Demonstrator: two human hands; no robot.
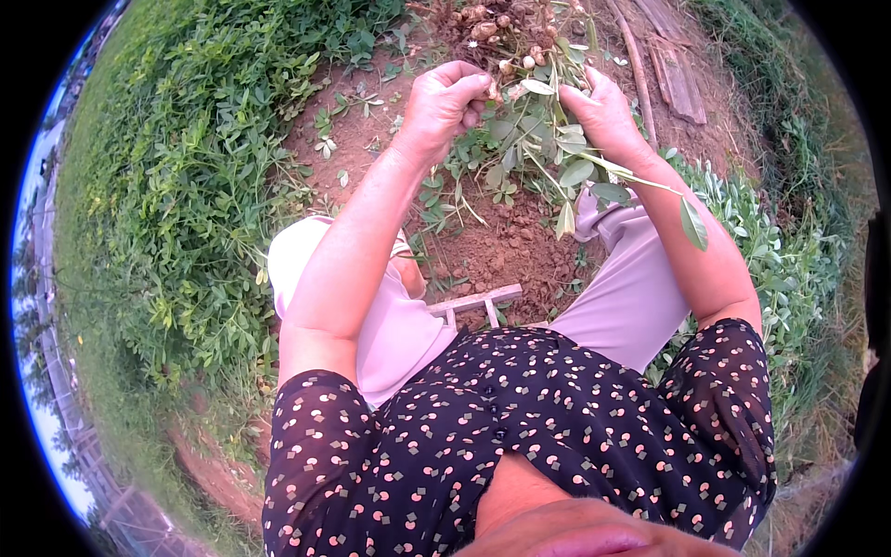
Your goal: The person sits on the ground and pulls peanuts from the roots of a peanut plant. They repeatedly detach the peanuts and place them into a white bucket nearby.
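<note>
My left hand (449, 104) pinches a peanut pod (493, 90) between thumb and fingertips, at the edge of an uprooted peanut plant. Stems of that plant (557, 66) are gripped in my right hand (604, 111), which leaves partly cover. Roots with several pale pods (484, 30) stick out beyond both hands, towards the top of the picture. Its leafy part (518, 143) hangs down between my forearms, and one long stem with a leaf (694, 223) lies across my right forearm.
Dense green peanut plants (181, 188) grow on the left, with more leaves (766, 223) on the right. Loose reddish soil (501, 244) lies between my legs, beside a wooden stool frame (477, 299). A weathered board (676, 80) and a long stick (635, 63) lie at upper right.
</note>
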